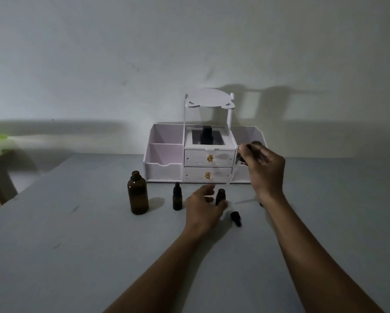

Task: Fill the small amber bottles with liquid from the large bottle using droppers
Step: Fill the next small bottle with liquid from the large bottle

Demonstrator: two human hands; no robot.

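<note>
Small amber bottle [220, 196] stands uncapped on the table [76, 245], and both hands are working on it. The left hand [202, 207] wraps its curled fingers round the lower body of the small amber bottle, the thumb lifted on the near side, most likely to keep so light a thing from tipping. The right hand [265, 168] is raised above and to the right, and its fingertips pinch the dark bulb end of a dropper [234, 168]. The glass tube slants down and leftward, so its tip hangs just above the open mouth and slightly to the right of it, not yet inside. I judge this to be the moment of lining up before the liquid is released; whether the tube holds any liquid is too faint to tell.

Just right of the left hand, a loose black dropper cap [235, 218] lies on its side, probably the one taken off this bottle. A pale tube seems to lie beyond it, though it is hard to make out. To the left stands a second small bottle [177, 197], capped, and further left the large bottle [138, 195], open. Behind them all, against the wall, sits a white organizer [164, 170] with a dark bottle [206, 134] in its middle compartment.
</note>
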